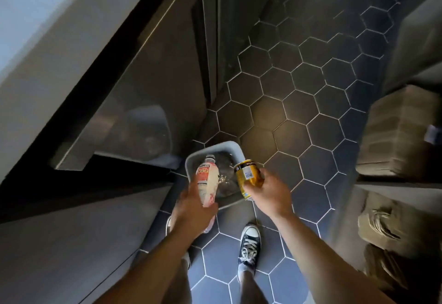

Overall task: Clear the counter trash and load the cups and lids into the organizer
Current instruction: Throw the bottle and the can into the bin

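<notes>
I look straight down at a grey trash bin [191, 163] standing on the floor beside the cabinet. My left hand [191, 210] grips a plastic bottle [207, 181] with a pink and white label, held above the bin's near left side. My right hand [267, 193] holds a yellow can [247, 177] tilted over the bin's right edge. Inside the bin lies something clear and crumpled, partly hidden by the bottle and can.
Dark cabinet fronts [153, 69] and the counter edge [40, 47] run along the left. Shelves with cardboard boxes [401, 133] stand on the right. Hexagon floor tiles [299, 88] stretch ahead. My shoes [248, 244] are just behind the bin.
</notes>
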`<action>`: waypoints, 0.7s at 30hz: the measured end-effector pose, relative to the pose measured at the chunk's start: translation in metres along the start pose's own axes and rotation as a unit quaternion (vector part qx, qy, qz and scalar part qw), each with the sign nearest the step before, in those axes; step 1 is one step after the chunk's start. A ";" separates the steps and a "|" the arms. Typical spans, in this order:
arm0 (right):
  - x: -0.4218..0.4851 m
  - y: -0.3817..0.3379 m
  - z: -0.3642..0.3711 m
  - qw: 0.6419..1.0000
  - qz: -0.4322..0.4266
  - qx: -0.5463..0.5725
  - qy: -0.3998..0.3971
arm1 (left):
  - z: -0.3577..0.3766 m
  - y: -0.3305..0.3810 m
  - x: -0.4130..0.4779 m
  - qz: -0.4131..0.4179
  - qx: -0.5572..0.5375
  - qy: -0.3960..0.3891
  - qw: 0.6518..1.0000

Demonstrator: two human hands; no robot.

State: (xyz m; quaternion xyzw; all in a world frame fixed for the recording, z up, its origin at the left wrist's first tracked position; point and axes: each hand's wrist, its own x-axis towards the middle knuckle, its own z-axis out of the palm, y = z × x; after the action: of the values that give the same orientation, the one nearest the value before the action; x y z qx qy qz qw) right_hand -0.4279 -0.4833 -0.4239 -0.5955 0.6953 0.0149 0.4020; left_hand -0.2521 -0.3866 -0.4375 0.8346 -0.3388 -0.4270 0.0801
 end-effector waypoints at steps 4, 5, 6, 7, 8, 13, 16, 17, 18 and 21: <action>0.034 0.022 0.045 0.999 0.027 0.008 -0.025 | 0.037 -0.023 0.038 -0.020 0.012 -0.006 1.000; 0.043 0.027 0.055 0.999 0.027 0.004 -0.026 | 0.045 -0.027 0.049 -0.023 0.016 -0.006 1.000; 0.053 0.031 0.065 0.999 0.028 -0.002 -0.028 | 0.052 -0.030 0.060 -0.021 0.024 -0.006 0.999; 0.062 0.034 0.075 0.999 0.028 -0.009 -0.033 | 0.060 -0.032 0.071 -0.018 0.036 -0.003 0.999; 0.072 0.037 0.085 0.999 0.027 -0.015 -0.038 | 0.066 -0.034 0.082 -0.016 0.047 -0.001 0.999; 0.111 0.046 0.127 0.998 0.035 -0.020 -0.050 | 0.096 -0.038 0.129 -0.016 0.092 0.008 0.996; 0.126 0.053 0.147 0.998 0.035 -0.016 -0.042 | 0.112 -0.046 0.146 -0.016 0.116 0.012 0.993; 0.129 0.056 0.152 0.999 0.029 -0.015 -0.040 | 0.116 -0.050 0.148 -0.011 0.119 0.013 0.993; 0.131 0.058 0.157 0.999 0.023 -0.015 -0.045 | 0.121 -0.052 0.150 -0.006 0.123 0.012 0.992; 0.131 0.068 0.162 0.997 0.023 -0.035 -0.065 | 0.128 -0.056 0.150 -0.002 0.155 -0.007 0.988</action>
State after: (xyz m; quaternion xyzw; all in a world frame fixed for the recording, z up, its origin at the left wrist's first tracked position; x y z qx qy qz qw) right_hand -0.3925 -0.4896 -0.6402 -0.5907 0.6804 0.0868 0.4250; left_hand -0.2614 -0.4197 -0.6392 0.8349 -0.3992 -0.3752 -0.0531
